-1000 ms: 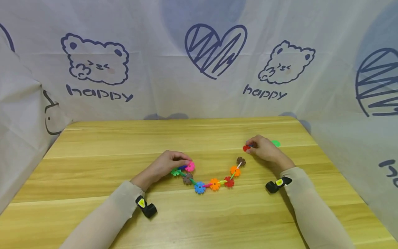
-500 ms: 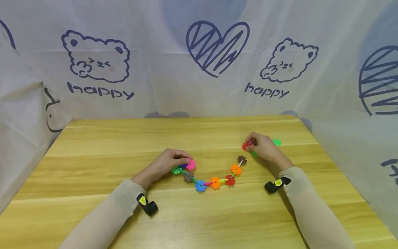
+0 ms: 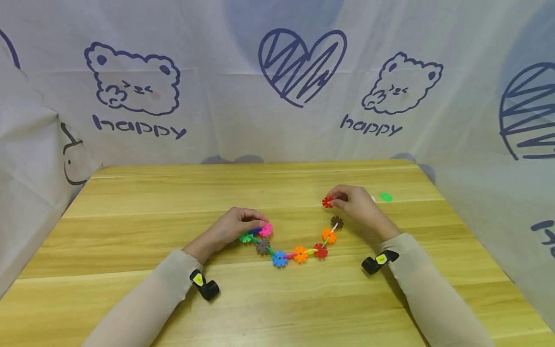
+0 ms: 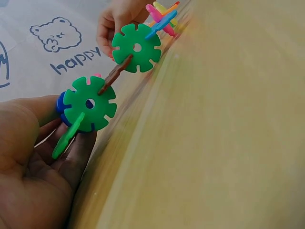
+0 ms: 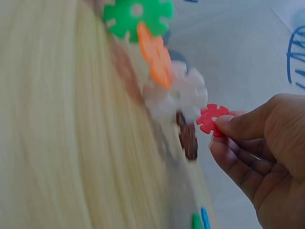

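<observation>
A chain of notched plastic discs, linked edge to edge, curves across the table in the head view; a blue disc lies at its lowest bend. My left hand holds the chain's left end between thumb and fingers, by the pink disc and a dark blue one. At the other end sits a brown disc. Just above it, my right hand pinches a loose red disc between thumb and fingertips. The red disc is apart from the chain. In the right wrist view, the white disc is blurred.
A loose green disc lies on the wooden table right of my right hand. A white bit shows behind that hand. At the right wrist view's bottom, a green piece shows. A printed cloth hangs behind the table.
My right hand has moved left with the red disc, away from the loose green disc. The left hand and the chain stay about where they were.
</observation>
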The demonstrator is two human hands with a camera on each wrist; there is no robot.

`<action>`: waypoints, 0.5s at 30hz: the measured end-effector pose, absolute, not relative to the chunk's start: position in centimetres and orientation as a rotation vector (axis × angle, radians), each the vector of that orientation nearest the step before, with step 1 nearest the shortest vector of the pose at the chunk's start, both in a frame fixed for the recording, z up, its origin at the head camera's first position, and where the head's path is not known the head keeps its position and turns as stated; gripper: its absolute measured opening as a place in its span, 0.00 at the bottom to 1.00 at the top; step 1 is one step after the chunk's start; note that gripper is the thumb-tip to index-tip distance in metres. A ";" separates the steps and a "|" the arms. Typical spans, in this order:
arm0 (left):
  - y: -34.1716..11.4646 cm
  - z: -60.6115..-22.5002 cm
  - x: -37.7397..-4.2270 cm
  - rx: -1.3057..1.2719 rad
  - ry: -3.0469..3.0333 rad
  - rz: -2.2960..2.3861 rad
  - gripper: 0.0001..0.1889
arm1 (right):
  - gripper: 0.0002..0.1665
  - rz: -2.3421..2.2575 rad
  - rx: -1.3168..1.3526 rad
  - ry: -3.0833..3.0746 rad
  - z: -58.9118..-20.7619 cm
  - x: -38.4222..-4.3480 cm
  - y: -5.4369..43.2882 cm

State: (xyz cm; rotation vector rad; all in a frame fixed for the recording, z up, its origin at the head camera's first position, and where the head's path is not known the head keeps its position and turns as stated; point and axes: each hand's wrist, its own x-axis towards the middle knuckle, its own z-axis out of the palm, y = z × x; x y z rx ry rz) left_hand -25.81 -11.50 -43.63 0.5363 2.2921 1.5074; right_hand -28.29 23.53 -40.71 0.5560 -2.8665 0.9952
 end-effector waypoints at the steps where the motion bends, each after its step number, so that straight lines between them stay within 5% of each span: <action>1: -11.5 -43.6 -25.8 0.546 2.293 1.508 0.11 | 0.09 1.009 0.568 -2.858 -40.7 -28.2 23.2; 15: -11.6 -43.7 -25.9 0.540 2.268 1.523 0.10 | 0.06 1.091 0.727 -2.834 -40.2 -26.6 18.6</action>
